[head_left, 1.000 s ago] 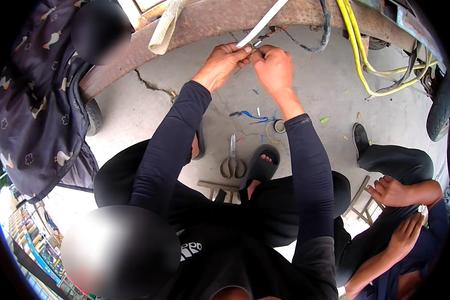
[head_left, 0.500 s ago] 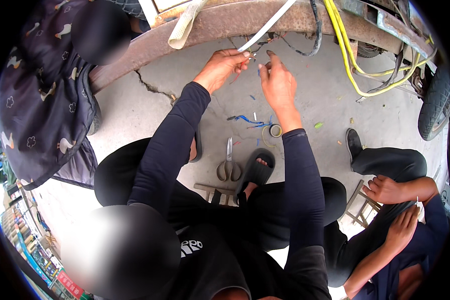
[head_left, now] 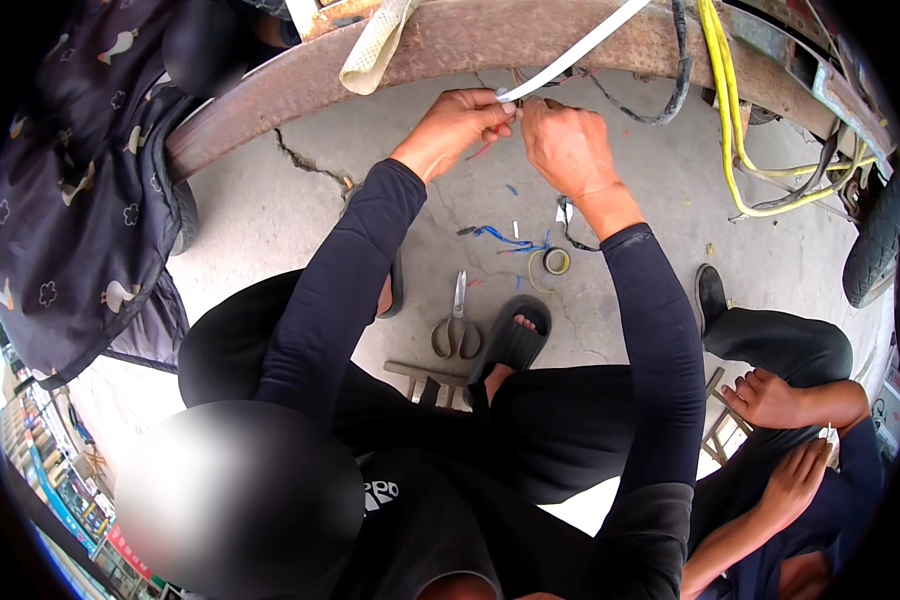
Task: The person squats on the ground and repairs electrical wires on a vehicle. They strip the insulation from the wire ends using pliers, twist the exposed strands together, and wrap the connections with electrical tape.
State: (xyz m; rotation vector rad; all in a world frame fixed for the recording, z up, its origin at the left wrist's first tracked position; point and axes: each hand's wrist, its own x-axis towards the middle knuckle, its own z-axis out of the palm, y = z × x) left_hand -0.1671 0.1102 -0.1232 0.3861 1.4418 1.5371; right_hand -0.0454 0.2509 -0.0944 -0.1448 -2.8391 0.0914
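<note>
Under a rusty curved metal beam [head_left: 270,100], my left hand [head_left: 460,125] pinches the end of a white cable [head_left: 580,45] that slopes down from the upper right. A thin red wire [head_left: 482,150] hangs below its fingers. Right beside those fingertips, my right hand [head_left: 568,145] is closed, its thumb and forefinger pressed together at the cable's end. Whatever lies between them is hidden by the fingers. Behind my hands, thin dark and red wires run under the beam.
On the concrete lie scissors [head_left: 457,320], a tape roll [head_left: 556,261], blue wire scraps [head_left: 505,238] and a black wire piece [head_left: 566,222]. Yellow cables [head_left: 727,130] and a black cable [head_left: 670,110] hang from the beam. A person [head_left: 785,480] sits at right; patterned fabric [head_left: 80,220] is at left.
My right hand has gone from apart, with its forefinger stretched out, to closed fingers beside my left. My left hand still pinches the cable. A black wire piece now shows near my right wrist.
</note>
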